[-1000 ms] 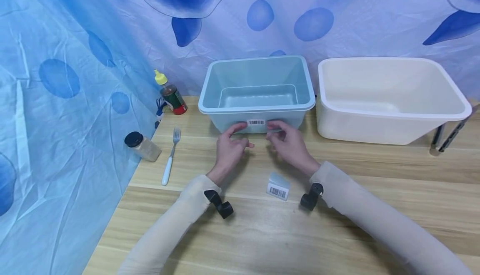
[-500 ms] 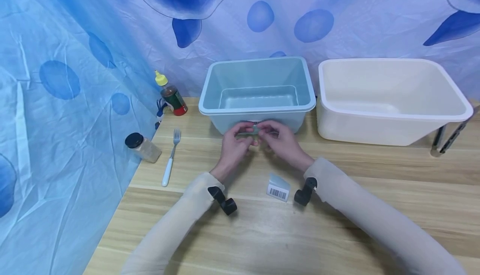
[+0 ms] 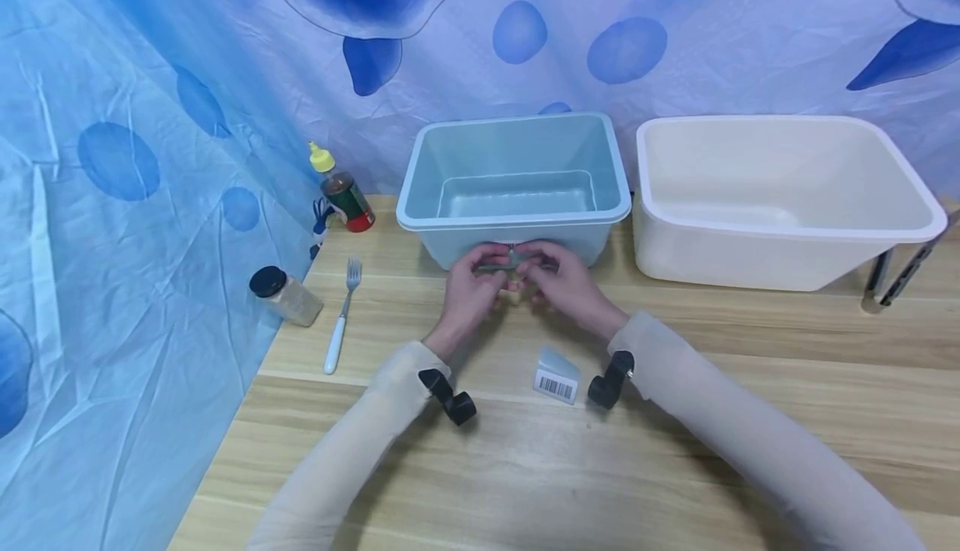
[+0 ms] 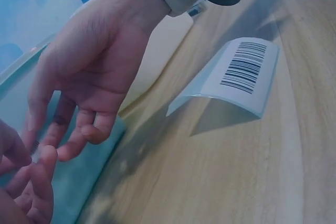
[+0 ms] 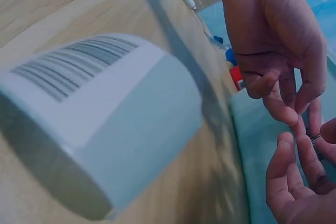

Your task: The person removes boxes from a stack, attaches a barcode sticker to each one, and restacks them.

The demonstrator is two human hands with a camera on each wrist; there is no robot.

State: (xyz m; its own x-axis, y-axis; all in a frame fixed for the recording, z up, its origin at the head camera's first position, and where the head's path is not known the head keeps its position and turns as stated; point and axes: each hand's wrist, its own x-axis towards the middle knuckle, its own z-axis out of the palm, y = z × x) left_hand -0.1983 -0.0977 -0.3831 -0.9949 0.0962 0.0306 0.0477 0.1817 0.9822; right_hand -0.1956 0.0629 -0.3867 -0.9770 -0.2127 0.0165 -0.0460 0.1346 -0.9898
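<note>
Hands meet at the front wall of the blue bin (image 3: 516,169); left hand (image 3: 467,291) and right hand (image 3: 567,284) pinch a small barcode sticker (image 3: 512,257) between their fingertips, seemingly to peel it; another label (image 3: 557,375) lies on the tabletop (image 3: 675,418).
</note>
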